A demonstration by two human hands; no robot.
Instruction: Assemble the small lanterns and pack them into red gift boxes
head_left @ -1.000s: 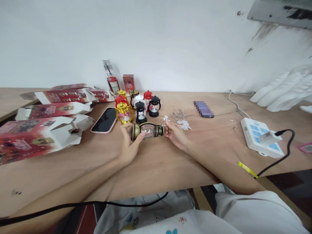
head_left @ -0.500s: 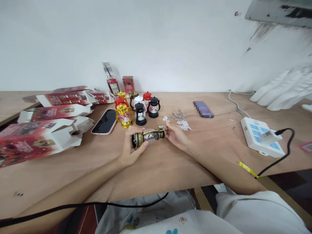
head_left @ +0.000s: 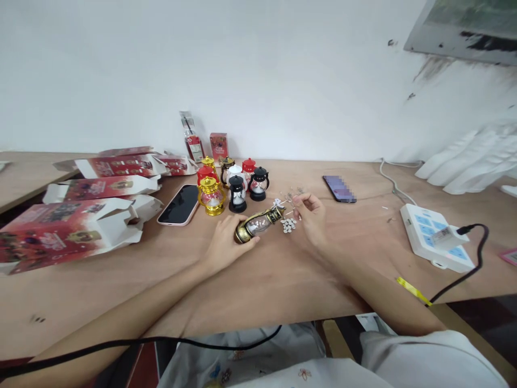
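My left hand (head_left: 226,240) is wrapped round the base of a small bronze-coloured lantern (head_left: 258,223) with a clear globe. The lantern lies tilted just above the table, its top pointing right and away. At its top end, my right hand (head_left: 310,214) pinches a thin wire handle (head_left: 287,201) between thumb and fingers; its far end is hidden by the fingertips. Small round discs (head_left: 288,226) lie below the lantern's top, and white cut pieces (head_left: 278,203) lie just beyond it. Thin metal wire pieces (head_left: 298,191) are scattered behind my right hand.
Several small lanterns stand behind, including a gold one (head_left: 211,197) and a black one (head_left: 237,195). A pink-edged phone (head_left: 178,205) and opened red boxes (head_left: 72,234) lie left. Another phone (head_left: 339,188) and a white power strip (head_left: 436,237) are right. A black cable (head_left: 161,339) crosses in front.
The lantern has turned, its top now pointing further away and right. My right hand has moved right, away from the lantern's top, and the discs have come into view.
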